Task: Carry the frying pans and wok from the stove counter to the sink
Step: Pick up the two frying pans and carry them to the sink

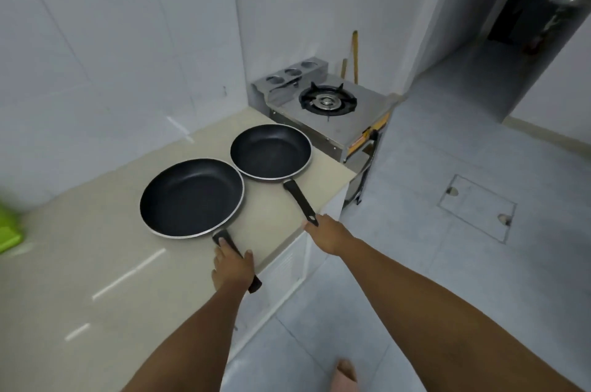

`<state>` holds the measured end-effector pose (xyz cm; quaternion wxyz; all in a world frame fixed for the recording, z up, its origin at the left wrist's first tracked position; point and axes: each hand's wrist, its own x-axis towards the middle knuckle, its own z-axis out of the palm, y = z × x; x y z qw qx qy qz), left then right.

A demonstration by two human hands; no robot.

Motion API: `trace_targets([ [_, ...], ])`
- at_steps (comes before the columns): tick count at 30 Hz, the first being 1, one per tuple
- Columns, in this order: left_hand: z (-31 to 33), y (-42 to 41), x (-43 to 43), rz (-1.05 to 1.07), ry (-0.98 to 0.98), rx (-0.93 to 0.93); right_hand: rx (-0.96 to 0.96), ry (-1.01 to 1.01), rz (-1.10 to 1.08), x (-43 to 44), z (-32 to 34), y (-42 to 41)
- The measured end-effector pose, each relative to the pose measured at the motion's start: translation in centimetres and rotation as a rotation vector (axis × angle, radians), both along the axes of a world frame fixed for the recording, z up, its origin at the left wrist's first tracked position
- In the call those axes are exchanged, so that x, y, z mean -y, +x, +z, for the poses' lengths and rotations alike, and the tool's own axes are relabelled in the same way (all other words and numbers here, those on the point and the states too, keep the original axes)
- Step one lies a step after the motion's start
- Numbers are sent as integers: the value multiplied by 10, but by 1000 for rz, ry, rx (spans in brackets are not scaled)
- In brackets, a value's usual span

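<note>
Two black non-stick frying pans lie side by side on the beige counter (80, 251). The larger pan (192, 198) is nearer, and its black handle sticks out past the counter's front edge. My left hand (232, 265) lies over that handle with the fingers wrapped around it. The smaller pan (270, 152) sits behind it to the right, its handle pointing toward me. My right hand (327, 231) reaches the tip of this handle, fingertips touching the end, fingers not closed around it. No wok or sink is in view.
A steel single-burner gas stove (327, 104) stands past the counter's far end in the corner. A green object (8, 228) sits at the left edge. White tiled walls run behind the counter. Grey tiled floor with a square hatch (476, 207) lies to the right.
</note>
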<state>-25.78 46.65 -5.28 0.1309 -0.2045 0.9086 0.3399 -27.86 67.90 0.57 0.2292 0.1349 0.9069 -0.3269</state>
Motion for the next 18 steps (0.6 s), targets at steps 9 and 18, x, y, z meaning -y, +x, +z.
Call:
trace_targets([
  [9,-29,0,-5,506,402,37,84,-133,61,-12,-43,-92],
  [18,-41,-52,13,751,929,116,268,-411,-283,-6,-87,-172],
])
